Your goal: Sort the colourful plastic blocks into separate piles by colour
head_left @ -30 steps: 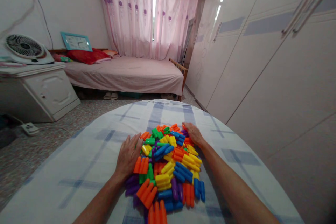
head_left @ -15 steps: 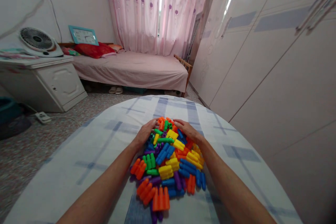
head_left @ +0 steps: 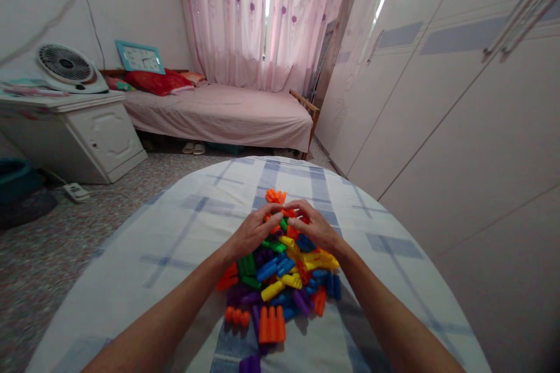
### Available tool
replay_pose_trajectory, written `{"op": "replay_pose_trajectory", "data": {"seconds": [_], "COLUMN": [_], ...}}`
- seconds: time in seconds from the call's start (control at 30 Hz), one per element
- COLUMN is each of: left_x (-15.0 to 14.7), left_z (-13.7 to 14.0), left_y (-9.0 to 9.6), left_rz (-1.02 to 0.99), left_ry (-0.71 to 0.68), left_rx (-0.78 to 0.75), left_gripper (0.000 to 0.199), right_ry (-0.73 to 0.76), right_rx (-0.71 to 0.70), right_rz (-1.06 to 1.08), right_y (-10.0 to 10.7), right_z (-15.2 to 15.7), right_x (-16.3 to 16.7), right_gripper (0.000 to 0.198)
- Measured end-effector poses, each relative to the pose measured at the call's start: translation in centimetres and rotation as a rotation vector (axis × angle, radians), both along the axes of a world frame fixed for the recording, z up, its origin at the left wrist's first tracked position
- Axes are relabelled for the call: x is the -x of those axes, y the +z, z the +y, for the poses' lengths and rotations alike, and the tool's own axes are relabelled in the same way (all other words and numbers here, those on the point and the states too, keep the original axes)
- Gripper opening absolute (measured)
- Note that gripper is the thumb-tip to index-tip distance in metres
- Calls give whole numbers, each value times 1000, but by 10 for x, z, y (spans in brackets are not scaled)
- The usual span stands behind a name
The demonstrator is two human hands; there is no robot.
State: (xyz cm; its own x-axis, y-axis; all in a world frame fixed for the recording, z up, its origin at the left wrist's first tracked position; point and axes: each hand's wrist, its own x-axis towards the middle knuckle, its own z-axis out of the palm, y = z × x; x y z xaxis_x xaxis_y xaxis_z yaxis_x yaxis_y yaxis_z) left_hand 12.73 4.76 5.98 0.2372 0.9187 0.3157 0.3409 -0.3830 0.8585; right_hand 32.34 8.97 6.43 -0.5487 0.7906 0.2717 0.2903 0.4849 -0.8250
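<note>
A heap of colourful plastic building blocks (head_left: pixel 273 268), shaped like joined tubes in blue, green, yellow, orange, red and purple, lies in front of me. My left hand (head_left: pixel 254 232) curves over the heap's far left side, thumb apart from the fingers. From the right, my right hand (head_left: pixel 315 227) arches over the far end, its fingertips close to those of the left. Between the palms are green and orange blocks, partly hidden. An orange block (head_left: pixel 275 196) lies just beyond the fingertips. Nearest me are another orange block (head_left: pixel 272 325) and a purple block (head_left: pixel 250 364).
The round table has a blue-and-white checked tablecloth (head_left: pixel 175 245). Behind it is a bed (head_left: pixel 227 111) with a pink sheet. A white cabinet (head_left: pixel 107 140) carrying a fan (head_left: pixel 67 64) stands left, and a tall wardrobe (head_left: pixel 437 128) lines the right side.
Both hands have closed in toward each other over the far end of the heap, pulling blocks nearer me. Several blocks have shifted or tipped, and an orange piece now lies beyond my fingers.
</note>
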Motion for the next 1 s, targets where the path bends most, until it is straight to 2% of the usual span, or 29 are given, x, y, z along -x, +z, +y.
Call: {"op": "replay_pose_trajectory", "data": {"seconds": [0.13, 0.27, 0.37, 0.43, 0.5, 0.6, 0.67, 0.73, 0.87, 1.0], "left_x": [0, 9, 25, 40, 57, 76, 79, 73, 45, 18], "left_z": [-50, -94, -119, -130, -137, -141, -140, -136, -123, -108], "left_y": [-4, -25, -44, -57, -70, -89, -98, -100, -92, -81], "left_rz": [181, 397, 554, 642, 718, 778, 760, 696, 433, 188], "left_ry": [8, -39, -47, -13, 61, 228, 303, 298, 251, 307], "left_rx": [-178, -341, -414, -442, -438, -360, -306, -277, -210, -133], "left_gripper": [39, 43, 65, 87, 103, 116, 119, 118, 100, 75], "right_ry": [8, -61, -110, -208, -389, -685, -766, -744, -680, -665], "right_rx": [-205, -307, -347, -367, -357, -214, -99, -44, -65, -70], "right_rz": [-9, -124, -185, -186, -181, -197, -174, -125, -43, 9], "right_y": [1, -10, -19, -28, -41, -65, -80, -89, -92, -89], "right_z": [-48, -97, -122, -129, -128, -117, -109, -105, -101, -98], "right_x": [-6, -14, -28, -42, -59, -80, -85, -80, -55, -36], "right_gripper": [27, 32, 41, 45, 47, 52, 56, 57, 56, 50]}}
